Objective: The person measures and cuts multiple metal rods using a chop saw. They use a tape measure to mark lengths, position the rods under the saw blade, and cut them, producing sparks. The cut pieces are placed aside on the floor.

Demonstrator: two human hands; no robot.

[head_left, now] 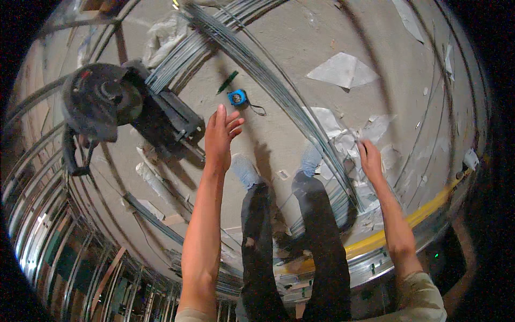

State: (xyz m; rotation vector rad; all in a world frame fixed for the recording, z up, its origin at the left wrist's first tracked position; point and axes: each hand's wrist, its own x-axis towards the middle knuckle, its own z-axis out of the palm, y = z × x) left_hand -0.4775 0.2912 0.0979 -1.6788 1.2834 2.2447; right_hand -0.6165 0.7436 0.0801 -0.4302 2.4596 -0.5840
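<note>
My left hand (pixel 219 139) is stretched out above the floor with its fingers apart and nothing in it. Just beyond its fingertips lie a blue tape measure (pixel 236 97) with a black wrist strap and a dark green, pen-like stick (pixel 227 82). To the right, my right hand (pixel 370 160) has its fingers drawn together near torn white paper (pixel 374 129); what they pinch, if anything, is too small to make out. A bundle of long thin metal rods (pixel 268 80) runs diagonally between the two hands, passing beside my right foot.
A dark chop saw (pixel 102 99) stands on the floor at the left, with more metal rods (pixel 174 61) reaching its base. White paper sheets (pixel 343 70) lie at the far right. Behind my legs runs a yellow bar (pixel 418 214). Metal racks (pixel 53 252) fill the lower left.
</note>
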